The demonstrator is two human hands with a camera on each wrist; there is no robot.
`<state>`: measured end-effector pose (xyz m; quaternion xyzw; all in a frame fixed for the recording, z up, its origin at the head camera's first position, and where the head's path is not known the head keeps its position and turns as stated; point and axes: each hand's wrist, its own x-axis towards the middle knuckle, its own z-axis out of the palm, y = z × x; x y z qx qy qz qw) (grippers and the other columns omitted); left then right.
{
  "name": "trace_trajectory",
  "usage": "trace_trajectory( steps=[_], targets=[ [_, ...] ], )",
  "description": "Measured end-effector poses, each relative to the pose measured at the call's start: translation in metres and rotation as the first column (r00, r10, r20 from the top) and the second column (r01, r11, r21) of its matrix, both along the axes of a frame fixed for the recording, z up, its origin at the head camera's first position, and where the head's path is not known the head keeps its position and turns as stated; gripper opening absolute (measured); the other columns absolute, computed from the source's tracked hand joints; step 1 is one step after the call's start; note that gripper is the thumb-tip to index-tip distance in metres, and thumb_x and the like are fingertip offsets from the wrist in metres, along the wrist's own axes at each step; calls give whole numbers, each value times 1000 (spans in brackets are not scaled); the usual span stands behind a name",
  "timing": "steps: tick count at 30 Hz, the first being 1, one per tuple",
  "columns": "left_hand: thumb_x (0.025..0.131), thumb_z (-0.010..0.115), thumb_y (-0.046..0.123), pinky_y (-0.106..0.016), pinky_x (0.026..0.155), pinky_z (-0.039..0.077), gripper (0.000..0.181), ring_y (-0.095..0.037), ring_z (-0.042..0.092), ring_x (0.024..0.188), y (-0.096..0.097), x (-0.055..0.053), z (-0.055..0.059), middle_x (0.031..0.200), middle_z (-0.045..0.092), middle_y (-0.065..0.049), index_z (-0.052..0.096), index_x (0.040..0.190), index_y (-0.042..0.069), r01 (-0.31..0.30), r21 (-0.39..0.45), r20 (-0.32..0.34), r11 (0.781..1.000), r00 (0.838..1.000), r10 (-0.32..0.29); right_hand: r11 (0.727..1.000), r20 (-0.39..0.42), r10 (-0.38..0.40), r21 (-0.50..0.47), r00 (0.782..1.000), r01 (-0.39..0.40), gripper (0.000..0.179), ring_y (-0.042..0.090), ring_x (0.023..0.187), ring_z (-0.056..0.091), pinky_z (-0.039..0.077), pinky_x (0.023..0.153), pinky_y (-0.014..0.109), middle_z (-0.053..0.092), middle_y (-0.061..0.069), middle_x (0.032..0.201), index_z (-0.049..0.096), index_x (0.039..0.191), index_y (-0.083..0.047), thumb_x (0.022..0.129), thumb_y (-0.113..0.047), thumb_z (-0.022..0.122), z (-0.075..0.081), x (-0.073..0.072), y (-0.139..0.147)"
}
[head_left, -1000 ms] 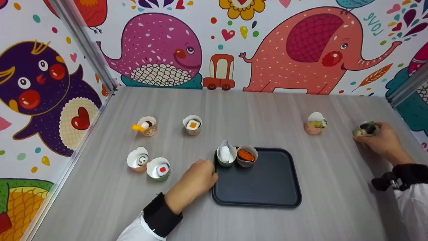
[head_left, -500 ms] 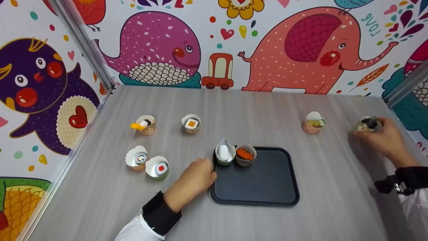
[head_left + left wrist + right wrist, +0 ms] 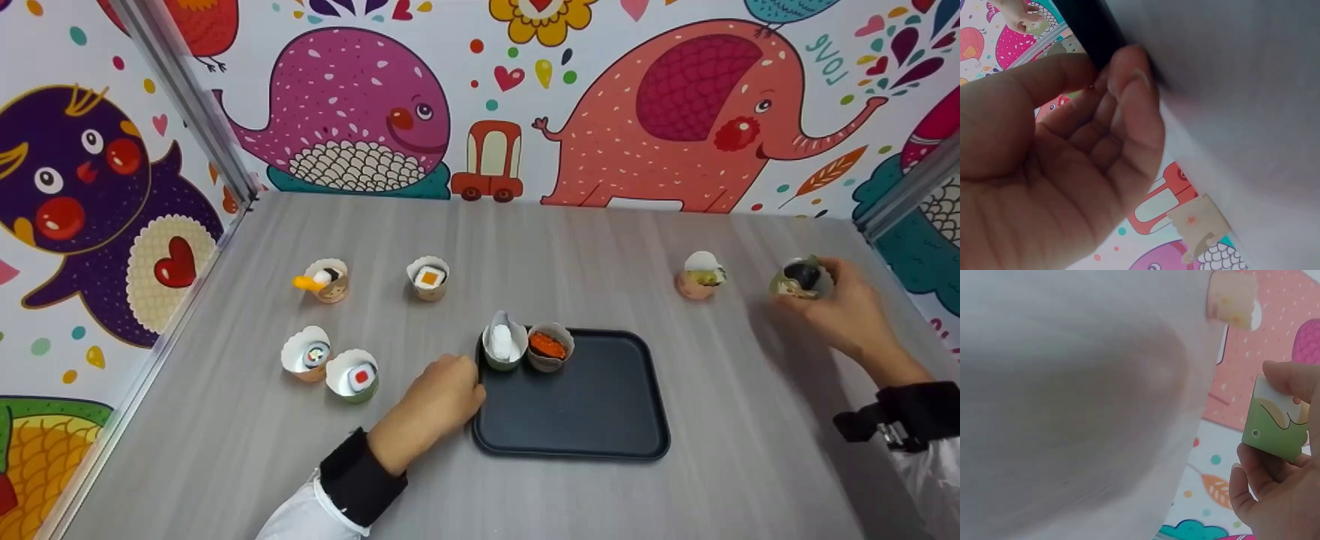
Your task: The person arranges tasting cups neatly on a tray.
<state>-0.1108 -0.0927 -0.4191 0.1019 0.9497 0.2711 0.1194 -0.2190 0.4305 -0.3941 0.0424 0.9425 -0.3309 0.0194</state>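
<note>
The tray (image 3: pixel 585 412) is charcoal black on a pale grey tabletop (image 3: pixel 570 495) with faint wood-grain streaks. The far-right cup (image 3: pixel 1269 434) is green below and white above, printed with a tan, dark-outlined figure. Behind, a magenta-purple whale (image 3: pixel 322 97) bears white flecks, and a coral elephant (image 3: pixel 607 150) has a crimson, scale-patterned ear (image 3: pixel 694 90).

Grey table (image 3: pixel 750 420) (streaked), black tray (image 3: pixel 577 412), cups (image 3: pixel 430 290)

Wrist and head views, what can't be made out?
Right wrist view: contents of the green paper cup, hidden by its wall and the right grip.
Head view: palm of the left grip, hidden by its own back.
Left wrist view: rest of the black tray, cut off by the top edge.
</note>
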Motion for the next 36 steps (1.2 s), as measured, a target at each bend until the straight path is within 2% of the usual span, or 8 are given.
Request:
trace_trajectory(
  steps=[6,18,25,29,32,36],
  targets=[
    [94,67,5,-35,55,39,39,-19,48,58,-1,0,0,65,51,-3,48,61,12,-4,-4,11,1000,1000,4,999,-30,31,15,999,-30,101,60,139,24,28,108,77,20,44,157,15,157,12,97,-43,74,4,5,-19],
    [93,68,4,-39,57,43,35,-21,51,61,0,1,-1,67,56,-5,52,62,10,-5,2,-7,1000,1000,5,993,-119,119,41,986,-115,86,56,131,36,35,104,76,36,40,148,30,151,11,93,-28,80,3,21,-57],
    [93,68,4,-38,56,42,37,-21,50,60,-1,2,0,66,54,-5,50,61,11,-4,3,-5,1000,1000,4,984,-176,179,40,968,-174,81,52,124,44,38,102,73,44,38,142,35,146,10,90,-21,84,2,29,-81],
    [92,68,3,-37,56,42,38,-20,49,60,-1,2,0,66,54,-5,49,61,11,-4,5,-17,1000,1000,4,976,-213,219,50,952,-214,78,48,120,48,43,97,62,49,36,139,39,144,9,87,-17,85,-1,34,-96],
    [92,69,3,-38,58,42,36,-20,49,61,0,2,0,68,55,-6,50,62,10,-5,5,-20,1000,1000,6,969,-233,245,48,941,-241,77,46,118,50,43,93,60,51,35,139,41,143,9,86,-14,86,-5,39,-107],
    [94,69,5,-39,60,45,33,-21,52,64,0,1,1,71,59,-8,54,64,9,-14,-2,-7,1000,1000,14,958,-265,282,18,922,-288,74,45,118,52,43,94,66,53,35,137,43,141,9,82,-7,87,-10,43,-121]
  ],
)
